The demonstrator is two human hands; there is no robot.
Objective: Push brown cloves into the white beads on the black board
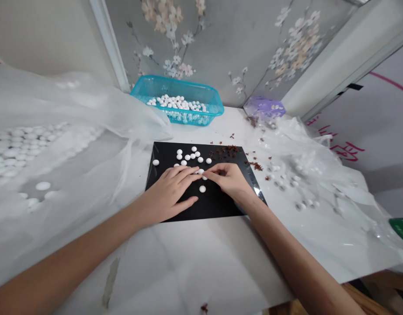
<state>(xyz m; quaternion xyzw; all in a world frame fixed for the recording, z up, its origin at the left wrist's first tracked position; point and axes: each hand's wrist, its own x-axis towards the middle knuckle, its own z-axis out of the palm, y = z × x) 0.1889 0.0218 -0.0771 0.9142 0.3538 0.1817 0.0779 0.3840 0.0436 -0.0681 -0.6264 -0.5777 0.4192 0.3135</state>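
A black sheet [217, 205] lies on the white table, with several small white balls [202, 189] spread over it. My left hand [167, 192] rests over the sheet, fingers stretched out and thumb apart, its fingertips at a white ball [200, 171]. From the other side my right hand [229, 179] meets it there, thumb and forefinger pinched together beside that ball. Whatever the pinch may hold is hidden or too small to name. A heap of small reddish-brown dried pieces [232, 149] sits at the sheet's far right corner.
Behind the sheet stands a blue plastic basket [217, 109] holding many white balls. A large translucent bag [73, 170] with more balls covers the left side. Clear plastic bags [296, 144], a purple package [267, 107] and loose brown bits [256, 166] lie at the right.
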